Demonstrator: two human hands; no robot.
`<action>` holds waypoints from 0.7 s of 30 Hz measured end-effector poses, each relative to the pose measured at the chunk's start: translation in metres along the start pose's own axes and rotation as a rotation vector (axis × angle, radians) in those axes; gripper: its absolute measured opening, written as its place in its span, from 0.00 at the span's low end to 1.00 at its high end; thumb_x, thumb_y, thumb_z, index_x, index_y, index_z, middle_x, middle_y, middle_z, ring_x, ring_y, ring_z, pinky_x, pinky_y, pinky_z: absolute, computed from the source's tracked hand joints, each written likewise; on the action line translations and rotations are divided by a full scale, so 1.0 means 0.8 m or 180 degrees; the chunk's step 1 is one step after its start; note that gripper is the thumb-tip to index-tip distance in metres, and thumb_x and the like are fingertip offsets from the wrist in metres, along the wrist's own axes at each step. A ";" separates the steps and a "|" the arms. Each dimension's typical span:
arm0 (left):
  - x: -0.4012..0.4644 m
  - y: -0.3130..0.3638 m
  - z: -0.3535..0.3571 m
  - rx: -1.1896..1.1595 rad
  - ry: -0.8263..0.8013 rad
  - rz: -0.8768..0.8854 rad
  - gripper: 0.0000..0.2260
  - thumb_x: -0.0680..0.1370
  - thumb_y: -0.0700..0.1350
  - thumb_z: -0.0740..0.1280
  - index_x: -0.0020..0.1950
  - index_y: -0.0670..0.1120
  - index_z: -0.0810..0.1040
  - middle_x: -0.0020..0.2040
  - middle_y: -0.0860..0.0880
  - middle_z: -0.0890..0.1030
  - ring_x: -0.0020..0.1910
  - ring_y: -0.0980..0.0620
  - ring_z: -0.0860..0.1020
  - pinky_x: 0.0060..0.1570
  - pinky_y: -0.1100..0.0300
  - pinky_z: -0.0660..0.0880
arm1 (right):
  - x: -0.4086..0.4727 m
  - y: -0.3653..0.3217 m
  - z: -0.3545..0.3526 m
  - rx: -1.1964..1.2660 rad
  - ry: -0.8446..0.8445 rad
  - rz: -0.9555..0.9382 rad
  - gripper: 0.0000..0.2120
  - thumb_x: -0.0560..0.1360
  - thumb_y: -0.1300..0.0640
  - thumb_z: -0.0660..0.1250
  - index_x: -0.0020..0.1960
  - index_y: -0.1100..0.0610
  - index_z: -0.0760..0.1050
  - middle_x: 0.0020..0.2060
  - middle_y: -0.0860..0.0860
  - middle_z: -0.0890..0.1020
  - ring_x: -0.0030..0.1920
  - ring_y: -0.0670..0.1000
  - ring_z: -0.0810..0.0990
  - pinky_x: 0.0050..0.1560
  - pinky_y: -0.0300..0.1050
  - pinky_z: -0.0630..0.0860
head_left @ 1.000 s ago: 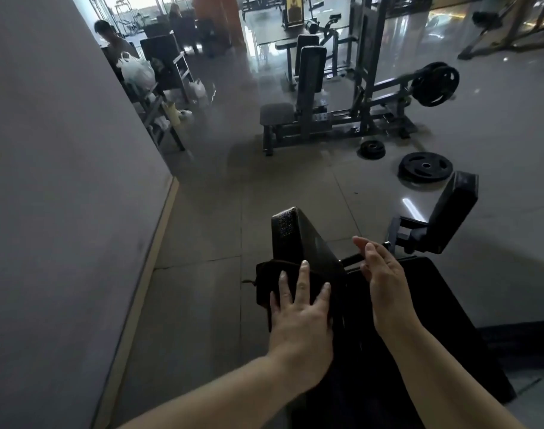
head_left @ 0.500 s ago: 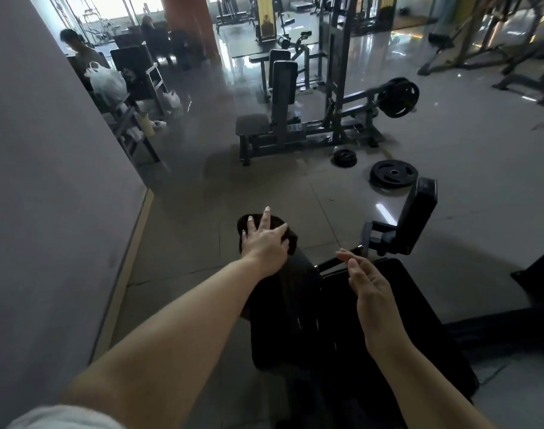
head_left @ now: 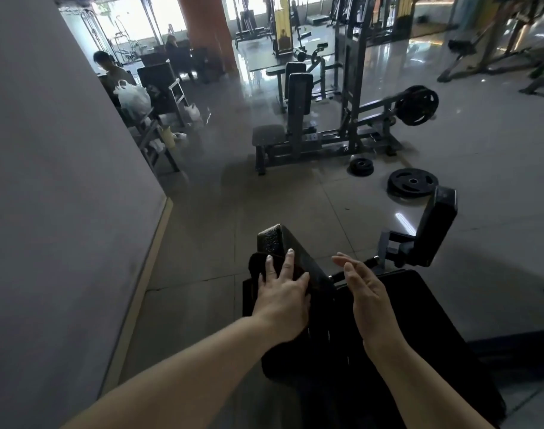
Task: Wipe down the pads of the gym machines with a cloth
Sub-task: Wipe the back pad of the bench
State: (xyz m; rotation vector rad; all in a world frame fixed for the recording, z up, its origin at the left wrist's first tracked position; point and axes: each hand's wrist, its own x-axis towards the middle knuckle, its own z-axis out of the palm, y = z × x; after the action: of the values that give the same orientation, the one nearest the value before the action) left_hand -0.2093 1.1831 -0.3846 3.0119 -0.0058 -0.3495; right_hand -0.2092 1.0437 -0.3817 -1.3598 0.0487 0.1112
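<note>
Dark cloth [head_left: 258, 267] pressed flat against left pad [head_left: 298, 261] by left hand [head_left: 283, 292], fingers straight; right hand [head_left: 362, 287] held apart, fingers relaxed, nothing grasped.

Grey tiled floor [head_left: 295, 209], glossy, with window glare further back. Directly on it: black machine seat [head_left: 419, 335] in the foreground, its base out of sight. Two loose weight plates lie flat, a small one [head_left: 361, 166] and a larger one [head_left: 412, 182], just beside each other. Behind them stands a plate-loaded machine [head_left: 320, 131] with seat and upright back pad. A metal rack [head_left: 159, 140] stands by the left wall [head_left: 47, 212].
</note>
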 end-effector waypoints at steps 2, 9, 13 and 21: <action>0.036 -0.004 -0.008 0.0068 0.0090 -0.0068 0.21 0.82 0.51 0.54 0.75 0.52 0.61 0.78 0.46 0.39 0.75 0.33 0.41 0.73 0.40 0.48 | 0.002 0.001 -0.005 -0.0015 0.0011 0.0021 0.12 0.81 0.63 0.55 0.57 0.60 0.76 0.54 0.46 0.77 0.41 0.23 0.74 0.39 0.19 0.68; 0.082 -0.023 -0.020 -0.0430 0.0320 -0.0128 0.20 0.82 0.51 0.56 0.74 0.53 0.65 0.79 0.49 0.43 0.76 0.37 0.42 0.74 0.44 0.46 | -0.008 0.010 -0.016 -0.0194 0.0030 0.0159 0.11 0.82 0.60 0.55 0.56 0.54 0.76 0.51 0.40 0.76 0.41 0.21 0.72 0.37 0.18 0.66; 0.015 -0.012 0.006 -0.0326 0.0492 0.0058 0.21 0.82 0.50 0.56 0.76 0.53 0.62 0.79 0.49 0.39 0.76 0.37 0.39 0.74 0.47 0.43 | -0.011 0.022 -0.017 -0.0144 0.0013 0.0214 0.12 0.82 0.59 0.55 0.57 0.55 0.77 0.50 0.39 0.77 0.43 0.24 0.74 0.40 0.20 0.69; -0.044 -0.012 0.001 -0.1666 0.0657 0.0580 0.24 0.78 0.57 0.57 0.74 0.54 0.64 0.78 0.54 0.54 0.77 0.52 0.48 0.75 0.48 0.50 | 0.000 0.034 -0.004 -0.0277 -0.0229 -0.0379 0.12 0.78 0.51 0.58 0.53 0.50 0.79 0.60 0.49 0.78 0.61 0.48 0.77 0.65 0.54 0.72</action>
State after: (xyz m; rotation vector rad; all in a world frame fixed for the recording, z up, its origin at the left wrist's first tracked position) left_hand -0.2438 1.1934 -0.3786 2.4887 -0.1462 -0.0128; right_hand -0.2121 1.0461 -0.4090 -1.4410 -0.0985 0.0625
